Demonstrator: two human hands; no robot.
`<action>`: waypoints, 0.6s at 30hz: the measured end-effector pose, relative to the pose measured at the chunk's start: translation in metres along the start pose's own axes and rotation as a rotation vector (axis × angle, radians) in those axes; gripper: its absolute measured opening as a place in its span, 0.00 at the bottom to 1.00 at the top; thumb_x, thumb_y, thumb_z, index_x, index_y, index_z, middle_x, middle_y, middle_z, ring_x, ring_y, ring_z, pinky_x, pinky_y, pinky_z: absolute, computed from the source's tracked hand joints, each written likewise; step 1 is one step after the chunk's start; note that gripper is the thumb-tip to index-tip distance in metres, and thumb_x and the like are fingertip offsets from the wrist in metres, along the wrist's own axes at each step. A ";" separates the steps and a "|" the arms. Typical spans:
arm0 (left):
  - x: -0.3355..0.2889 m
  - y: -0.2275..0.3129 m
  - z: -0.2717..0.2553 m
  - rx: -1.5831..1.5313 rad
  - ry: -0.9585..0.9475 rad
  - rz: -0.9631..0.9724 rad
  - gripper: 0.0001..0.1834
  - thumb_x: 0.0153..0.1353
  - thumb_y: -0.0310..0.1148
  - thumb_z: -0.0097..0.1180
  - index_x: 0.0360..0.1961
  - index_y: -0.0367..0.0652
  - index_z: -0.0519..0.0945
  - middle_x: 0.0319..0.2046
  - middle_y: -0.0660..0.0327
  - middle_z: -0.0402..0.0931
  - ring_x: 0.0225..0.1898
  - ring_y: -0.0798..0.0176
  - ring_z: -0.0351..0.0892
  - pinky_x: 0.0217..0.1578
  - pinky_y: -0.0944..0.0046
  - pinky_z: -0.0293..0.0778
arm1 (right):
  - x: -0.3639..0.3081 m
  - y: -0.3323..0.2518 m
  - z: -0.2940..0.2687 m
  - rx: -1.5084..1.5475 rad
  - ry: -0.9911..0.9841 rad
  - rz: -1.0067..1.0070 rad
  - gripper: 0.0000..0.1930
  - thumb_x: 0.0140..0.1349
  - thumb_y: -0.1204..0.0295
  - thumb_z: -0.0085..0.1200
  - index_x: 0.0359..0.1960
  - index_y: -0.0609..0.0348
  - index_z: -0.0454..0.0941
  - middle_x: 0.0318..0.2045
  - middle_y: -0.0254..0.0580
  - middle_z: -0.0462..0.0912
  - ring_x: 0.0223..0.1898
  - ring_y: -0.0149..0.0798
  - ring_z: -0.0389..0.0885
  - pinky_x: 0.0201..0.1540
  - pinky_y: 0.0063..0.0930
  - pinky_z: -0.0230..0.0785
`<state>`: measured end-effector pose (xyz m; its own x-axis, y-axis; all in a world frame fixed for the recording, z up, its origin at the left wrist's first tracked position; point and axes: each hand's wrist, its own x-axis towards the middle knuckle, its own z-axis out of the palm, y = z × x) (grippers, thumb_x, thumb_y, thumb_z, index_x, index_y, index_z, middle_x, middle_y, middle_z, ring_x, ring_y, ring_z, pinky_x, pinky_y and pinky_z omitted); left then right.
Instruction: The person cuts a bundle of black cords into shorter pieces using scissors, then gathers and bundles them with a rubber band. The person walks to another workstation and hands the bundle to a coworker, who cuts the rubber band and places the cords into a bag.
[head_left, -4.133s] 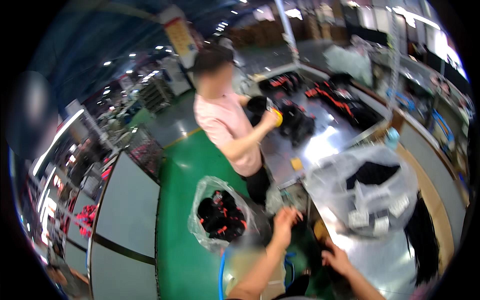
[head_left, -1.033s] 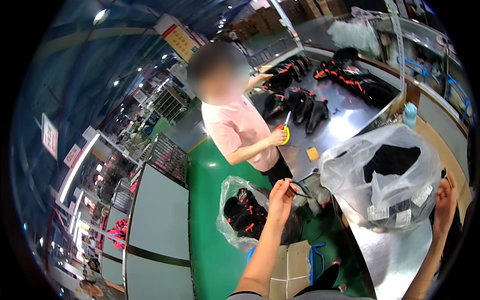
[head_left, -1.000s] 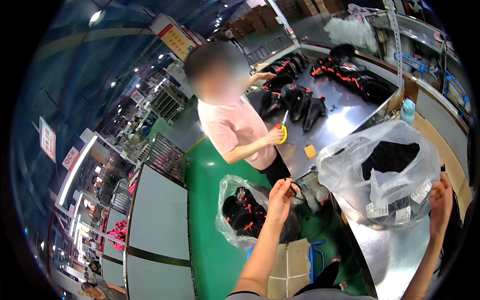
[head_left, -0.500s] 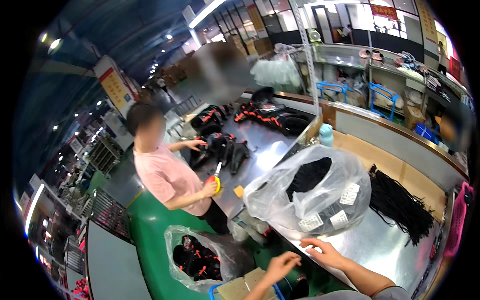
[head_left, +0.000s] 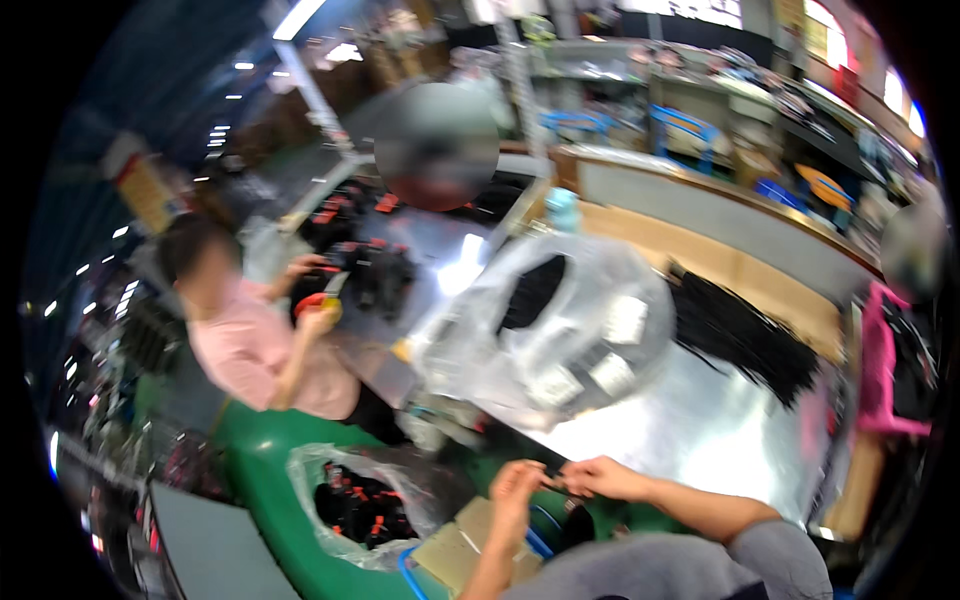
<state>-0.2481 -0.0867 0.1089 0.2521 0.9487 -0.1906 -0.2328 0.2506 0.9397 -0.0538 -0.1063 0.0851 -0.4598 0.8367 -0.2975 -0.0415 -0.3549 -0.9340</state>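
My left hand [head_left: 517, 488] and my right hand [head_left: 606, 478] are close together in front of my body, just off the near edge of the metal table [head_left: 690, 425]. Both have their fingers closed, pinching a small, thin black strip [head_left: 553, 480] between them. Blur hides its exact kind. On the table beyond, a large clear plastic bag [head_left: 470, 335] holds black material and has white labels. To its right lies a bundle of long black cords [head_left: 745, 335].
At left, a co-worker in a pink shirt [head_left: 245, 345] holds scissors with red-and-yellow handles [head_left: 318, 304] beside black-and-red items. Below stands an open plastic bag [head_left: 305, 465] of similar items, next to a blue-rimmed crate with cardboard [head_left: 445, 560]. A turquoise bottle [head_left: 562, 210] and pink basket [head_left: 877, 370] flank the table.
My hands have come together, and a black strip now shows between them. The view has turned right, shifting the scene left. The co-worker's scissors have risen to the black items.
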 end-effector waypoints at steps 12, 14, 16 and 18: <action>0.032 -0.009 -0.036 -0.614 0.069 -0.131 0.05 0.64 0.33 0.50 0.36 0.45 0.71 0.31 0.62 0.73 0.39 0.62 0.73 0.45 0.63 0.69 | -0.042 0.028 -0.055 0.353 0.518 0.155 0.10 0.62 0.67 0.52 0.34 0.62 0.77 0.23 0.33 0.78 0.21 0.23 0.70 0.24 0.16 0.62; 0.039 -0.014 -0.038 -0.631 0.019 -0.158 0.05 0.64 0.33 0.50 0.36 0.45 0.71 0.31 0.61 0.74 0.41 0.61 0.73 0.47 0.62 0.69 | -0.057 0.042 -0.068 0.389 0.605 0.188 0.11 0.62 0.66 0.52 0.34 0.63 0.76 0.25 0.36 0.79 0.23 0.24 0.74 0.26 0.17 0.65; 0.047 -0.020 -0.034 -0.544 -0.009 -0.235 0.05 0.64 0.32 0.49 0.36 0.43 0.71 0.31 0.59 0.75 0.39 0.60 0.76 0.47 0.61 0.70 | -0.075 0.059 -0.086 0.336 0.656 0.238 0.12 0.63 0.67 0.51 0.39 0.65 0.75 0.28 0.39 0.81 0.29 0.27 0.79 0.30 0.18 0.70; 0.052 -0.028 -0.020 -0.385 -0.069 -0.280 0.04 0.64 0.30 0.49 0.36 0.41 0.71 0.31 0.57 0.77 0.38 0.59 0.78 0.47 0.60 0.70 | -0.090 0.087 -0.112 -0.211 0.765 0.298 0.18 0.59 0.67 0.53 0.46 0.68 0.71 0.33 0.45 0.81 0.33 0.38 0.81 0.35 0.27 0.72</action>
<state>-0.2477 -0.0406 0.0673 0.4133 0.8227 -0.3903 -0.4747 0.5604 0.6787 0.0835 -0.1651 0.0086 0.3052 0.7989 -0.5182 0.1877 -0.5840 -0.7898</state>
